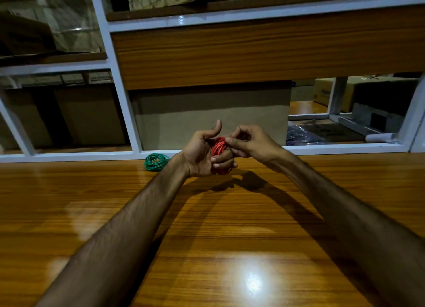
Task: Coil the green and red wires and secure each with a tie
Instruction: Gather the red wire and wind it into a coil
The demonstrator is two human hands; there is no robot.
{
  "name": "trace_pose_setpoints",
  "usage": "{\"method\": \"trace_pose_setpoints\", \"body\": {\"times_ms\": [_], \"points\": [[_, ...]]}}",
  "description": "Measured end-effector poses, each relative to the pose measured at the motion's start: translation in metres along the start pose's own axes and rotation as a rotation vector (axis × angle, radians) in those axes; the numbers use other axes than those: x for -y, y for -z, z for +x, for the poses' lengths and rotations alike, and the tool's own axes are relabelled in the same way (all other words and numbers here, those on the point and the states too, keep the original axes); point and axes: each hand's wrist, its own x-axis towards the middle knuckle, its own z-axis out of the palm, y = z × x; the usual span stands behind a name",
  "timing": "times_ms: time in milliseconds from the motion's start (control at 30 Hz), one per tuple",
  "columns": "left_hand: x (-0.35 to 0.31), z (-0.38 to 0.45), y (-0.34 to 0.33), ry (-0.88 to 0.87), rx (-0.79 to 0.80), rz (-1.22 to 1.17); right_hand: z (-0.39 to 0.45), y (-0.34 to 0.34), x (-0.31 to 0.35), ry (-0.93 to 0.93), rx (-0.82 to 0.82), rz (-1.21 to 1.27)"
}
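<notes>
Green coil point(156, 161) lies finished on worktop point(207, 226); left hand point(202, 154) grips red coil point(219, 149), right hand point(247, 143) pinching at it, tie likely pending

Glossy wooden surface point(230, 237) in front, with a bright lamp glare near the bottom edge. Behind, white-framed shelving point(122, 95) with a wood-grain panel point(253, 51). Below, cardboard boxes point(211, 115) (more at far right, dim) and a white roll point(380, 137).
</notes>
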Motion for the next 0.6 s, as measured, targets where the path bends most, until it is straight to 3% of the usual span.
{"method": "trace_pose_setpoints", "body": {"times_ms": [333, 600], "points": [[0.005, -0.003, 0.005, 0.100, -0.048, -0.069, 0.000, -0.003, -0.011, 0.029, 0.024, -0.023], [0.012, -0.003, 0.006, 0.091, -0.121, -0.215, 0.004, -0.006, -0.024, -0.028, -0.014, 0.116]]}}
